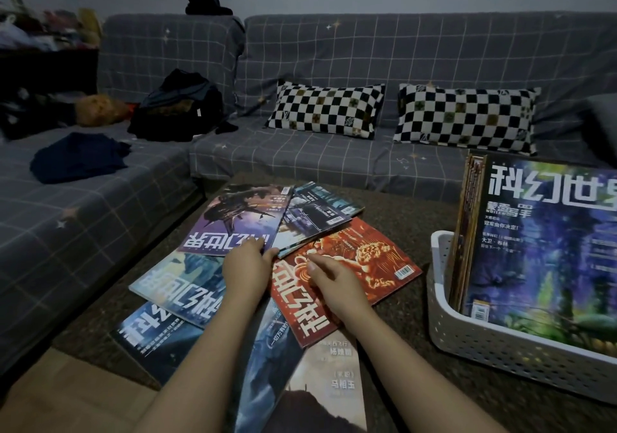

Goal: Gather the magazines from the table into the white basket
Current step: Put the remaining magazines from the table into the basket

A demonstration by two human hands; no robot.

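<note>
Left hand [245, 265] lies over the junction of the purple magazine [233, 220] and the light-blue magazine [177, 282], its fingers [270, 253] curled at the lower corner of a dark-blue magazine [314, 220]; whether they pinch that corner cannot be told. Right hand [329, 277] rests flat on the red magazine [347, 275], fingers relaxed and slightly apart, holding nothing. Loose magazines fanned and overlapping on the dark tabletop [400, 326]: at least seven counted, some largely covered by forearms. White basket [474, 339] stands on the tabletop to the right, apart from the hands; it holds several magazines standing upright, front cover blue-green [547, 242], exact count not legible. Behind: grey checked sofa [334, 48] with two checkerboard pillows [327, 109].
</note>
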